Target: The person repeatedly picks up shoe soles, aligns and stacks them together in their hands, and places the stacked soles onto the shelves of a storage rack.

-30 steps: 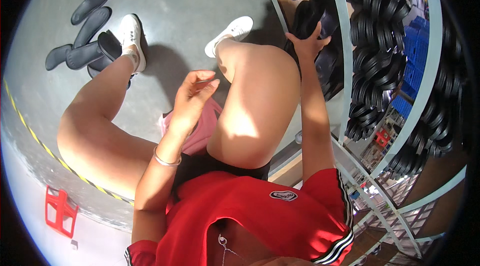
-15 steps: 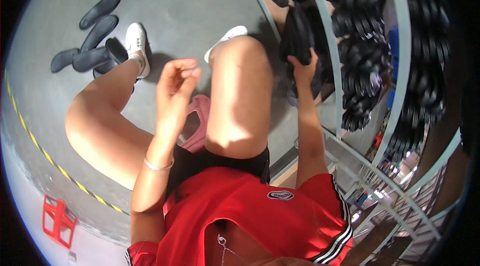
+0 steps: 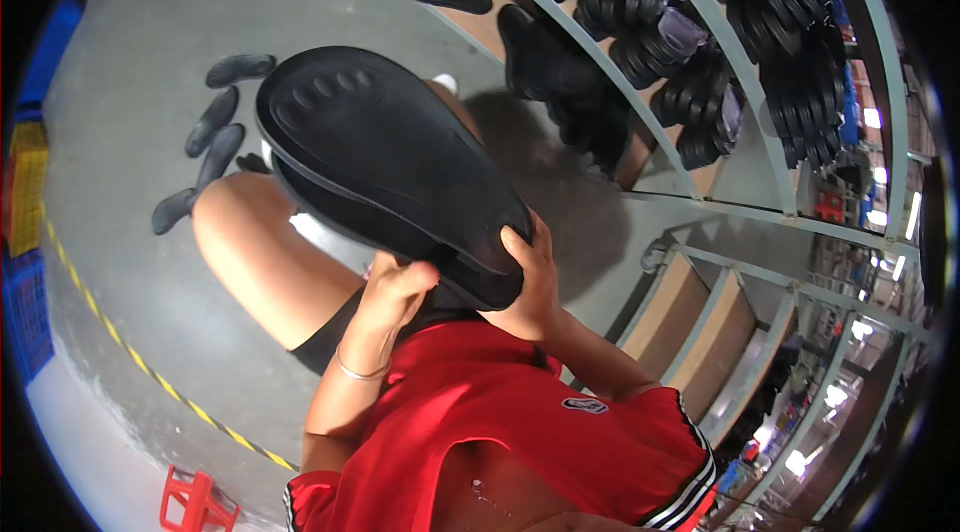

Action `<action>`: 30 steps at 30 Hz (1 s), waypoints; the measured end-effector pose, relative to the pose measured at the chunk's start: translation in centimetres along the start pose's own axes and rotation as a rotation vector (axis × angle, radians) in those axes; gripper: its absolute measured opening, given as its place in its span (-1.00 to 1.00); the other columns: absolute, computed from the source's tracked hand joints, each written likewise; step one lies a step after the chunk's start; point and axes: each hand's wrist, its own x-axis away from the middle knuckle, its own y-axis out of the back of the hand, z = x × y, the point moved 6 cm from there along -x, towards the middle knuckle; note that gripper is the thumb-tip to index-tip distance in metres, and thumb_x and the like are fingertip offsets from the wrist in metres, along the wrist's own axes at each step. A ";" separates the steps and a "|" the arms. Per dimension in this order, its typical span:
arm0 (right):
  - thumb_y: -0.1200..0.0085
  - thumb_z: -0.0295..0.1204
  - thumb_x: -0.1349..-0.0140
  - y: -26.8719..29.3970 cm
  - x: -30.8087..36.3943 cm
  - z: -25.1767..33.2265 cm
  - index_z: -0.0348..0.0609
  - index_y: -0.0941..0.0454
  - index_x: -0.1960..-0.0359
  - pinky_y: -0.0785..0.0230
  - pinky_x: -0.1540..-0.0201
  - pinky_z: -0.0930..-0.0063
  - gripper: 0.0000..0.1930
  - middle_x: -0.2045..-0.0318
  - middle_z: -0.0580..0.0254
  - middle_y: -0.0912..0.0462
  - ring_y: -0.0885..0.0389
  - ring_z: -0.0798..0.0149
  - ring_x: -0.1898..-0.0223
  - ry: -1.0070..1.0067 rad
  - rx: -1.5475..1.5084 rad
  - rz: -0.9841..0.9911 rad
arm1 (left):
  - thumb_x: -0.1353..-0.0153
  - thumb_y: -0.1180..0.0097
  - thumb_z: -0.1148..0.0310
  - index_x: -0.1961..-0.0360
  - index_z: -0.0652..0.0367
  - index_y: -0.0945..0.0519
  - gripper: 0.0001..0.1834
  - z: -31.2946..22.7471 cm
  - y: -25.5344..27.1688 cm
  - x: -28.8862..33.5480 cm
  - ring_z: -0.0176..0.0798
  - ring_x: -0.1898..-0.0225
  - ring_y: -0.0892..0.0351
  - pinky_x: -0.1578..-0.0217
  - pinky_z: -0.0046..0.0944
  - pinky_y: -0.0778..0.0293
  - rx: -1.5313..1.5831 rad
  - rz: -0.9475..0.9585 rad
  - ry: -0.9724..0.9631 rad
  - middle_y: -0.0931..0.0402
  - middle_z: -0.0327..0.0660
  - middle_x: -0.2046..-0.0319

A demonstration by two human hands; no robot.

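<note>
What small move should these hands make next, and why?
Perhaps slide the left hand forward under the black soles to steady them: the right hand grips the heel end, while no hand shows at the wider toe end.

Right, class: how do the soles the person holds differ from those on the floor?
The held soles are stacked together; the floor soles lie loosely spread. The held soles look larger, being nearer the camera; the floor soles look smaller. Both are dark and elongated.
</note>
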 end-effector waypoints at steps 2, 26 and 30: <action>-0.50 -0.33 0.21 -0.5 0.7 1.2 -0.06 -0.25 -0.25 -0.17 -0.25 -0.04 -0.09 -0.25 -0.36 -0.17 -0.24 -0.31 -0.25 -0.067 -0.108 0.152 | 0.01 -0.24 0.45 -0.27 0.35 -0.25 -0.23 -1.2 0.6 0.6 -0.06 -0.18 -0.41 -0.23 -0.12 -0.29 -0.041 -0.058 0.081 -0.41 -0.02 -0.15; 0.05 -0.19 -0.39 -6.0 1.5 -3.6 -0.28 -0.04 -0.41 0.13 -0.41 0.37 -0.33 -0.37 0.14 -0.21 -0.09 0.22 -0.41 -0.667 -0.818 0.410 | -0.26 0.04 -0.19 -0.23 0.15 -0.31 -0.28 -0.5 6.0 5.8 -0.31 -0.03 -0.49 -0.06 -0.27 -0.42 -0.202 -0.134 0.191 -0.49 -0.21 -0.04; -0.28 -0.09 -0.11 -7.0 2.1 -4.5 -0.35 -0.09 -0.37 0.02 -0.37 0.30 -0.08 -0.28 0.05 -0.32 -0.21 0.17 -0.34 -0.771 -1.266 0.653 | -0.24 -0.24 0.23 -0.03 0.18 -0.39 -0.56 -2.4 5.6 5.4 -0.46 0.27 -0.55 0.18 -0.45 -0.47 -0.405 -0.225 -0.090 -0.55 -0.28 0.18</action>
